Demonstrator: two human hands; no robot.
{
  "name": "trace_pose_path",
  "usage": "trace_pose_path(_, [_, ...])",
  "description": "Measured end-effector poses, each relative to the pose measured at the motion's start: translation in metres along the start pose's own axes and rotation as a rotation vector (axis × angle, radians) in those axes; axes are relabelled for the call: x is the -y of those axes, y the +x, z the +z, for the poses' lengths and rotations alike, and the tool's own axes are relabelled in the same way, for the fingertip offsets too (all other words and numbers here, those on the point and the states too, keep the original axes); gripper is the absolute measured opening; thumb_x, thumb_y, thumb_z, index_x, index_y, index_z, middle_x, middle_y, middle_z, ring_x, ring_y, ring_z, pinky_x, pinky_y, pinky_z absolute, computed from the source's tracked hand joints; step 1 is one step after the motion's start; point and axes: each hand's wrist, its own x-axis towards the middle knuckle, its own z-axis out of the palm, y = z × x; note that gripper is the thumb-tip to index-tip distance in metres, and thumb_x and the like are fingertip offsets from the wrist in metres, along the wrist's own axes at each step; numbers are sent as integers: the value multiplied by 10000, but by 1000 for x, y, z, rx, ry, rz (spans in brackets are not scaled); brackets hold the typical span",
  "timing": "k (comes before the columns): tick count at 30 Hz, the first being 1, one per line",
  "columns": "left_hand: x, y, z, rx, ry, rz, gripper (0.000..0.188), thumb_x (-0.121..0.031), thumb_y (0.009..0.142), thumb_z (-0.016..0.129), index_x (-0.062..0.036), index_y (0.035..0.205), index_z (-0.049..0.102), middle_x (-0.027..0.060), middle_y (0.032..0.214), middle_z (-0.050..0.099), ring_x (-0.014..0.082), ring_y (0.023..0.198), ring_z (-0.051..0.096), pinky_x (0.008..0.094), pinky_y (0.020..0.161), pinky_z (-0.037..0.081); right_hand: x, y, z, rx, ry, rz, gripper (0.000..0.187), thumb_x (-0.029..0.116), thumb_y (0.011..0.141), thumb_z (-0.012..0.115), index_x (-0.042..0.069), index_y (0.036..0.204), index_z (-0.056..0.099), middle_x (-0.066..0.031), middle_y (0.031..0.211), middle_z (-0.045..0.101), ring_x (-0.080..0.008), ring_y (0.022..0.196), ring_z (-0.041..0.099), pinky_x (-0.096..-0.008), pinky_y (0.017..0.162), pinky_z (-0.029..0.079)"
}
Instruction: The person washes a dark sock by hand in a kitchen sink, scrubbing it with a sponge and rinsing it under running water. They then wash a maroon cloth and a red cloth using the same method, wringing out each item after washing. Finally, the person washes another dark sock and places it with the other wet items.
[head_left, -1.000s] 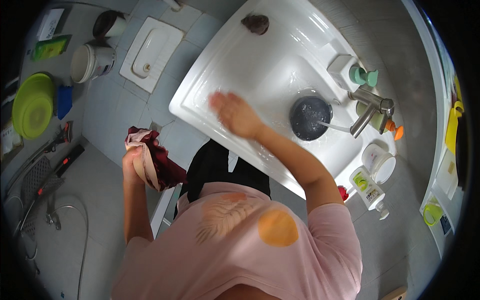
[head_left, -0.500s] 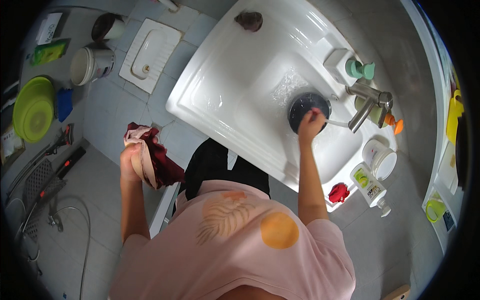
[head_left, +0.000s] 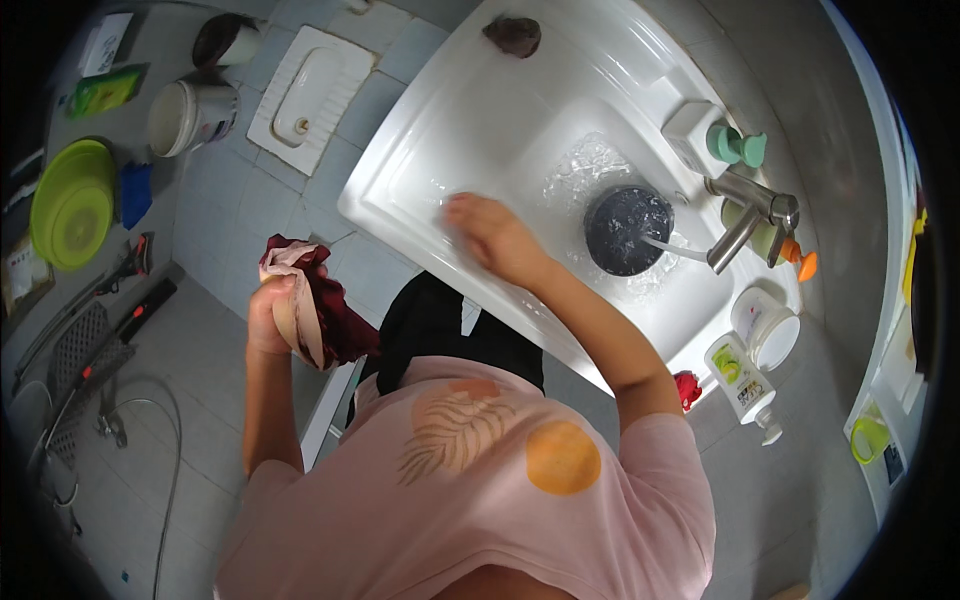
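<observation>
My left hand (head_left: 268, 318), raised at the left outside the basin, is closed around a bunched piece of clothing (head_left: 343, 322), dark red with a pale pink-beige band. My right hand (head_left: 495, 242) is over the left part of the white sink (head_left: 430, 130); motion smears its fingers, and I can make out nothing in it. Water runs from the metal faucet (head_left: 738, 235) into a dark round bowl (head_left: 612, 238) on the sink's bottom. Around the bowl the water ripples and splashes. A wet dark brown cloth-like lump (head_left: 513, 36) lies at the sink's far edge.
Along the sink's right ledge stand a white pump bottle with a green top (head_left: 692, 138), a white tub (head_left: 765, 325) and a lotion bottle (head_left: 740, 380). A red scrap of cloth (head_left: 687, 390) lies nearby. At left are a squat toilet (head_left: 310, 100), a bucket (head_left: 190, 118) and a green basin (head_left: 72, 205).
My right hand has left the dark bowl under the faucet and swung left across the sink. My left hand still grips the clothing in nearly the same place.
</observation>
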Motion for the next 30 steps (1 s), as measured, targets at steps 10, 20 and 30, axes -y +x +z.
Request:
trace_pose_path(10, [-1,-13,-11,-214,-33,62,483,-225,657,570,-38,1093,485,129,926,569,276,767,571,397,672,496,-14,62,43,211,-344,-127,393,148,801,524,122,1193,502,-37,1275,462,-183,1231,380,-455,1066,194])
trace_pose_path(20, [-23,-8,-32,-121,158,-98,452,-161,694,576,-15,1118,516,81,951,586,186,813,575,294,708,479,-17,67,24,10,-378,128,369,202,828,489,141,1191,506,-65,1218,493,-201,1221,375,-427,1051,196])
trace_pose_path(30, [-19,-10,-38,-131,258,-199,510,-162,633,556,9,1111,514,91,1111,553,167,936,498,262,837,380,-87,-102,-47,-702,-437,812,169,44,835,488,-21,984,536,-191,916,553,-315,827,544,-365,738,438])
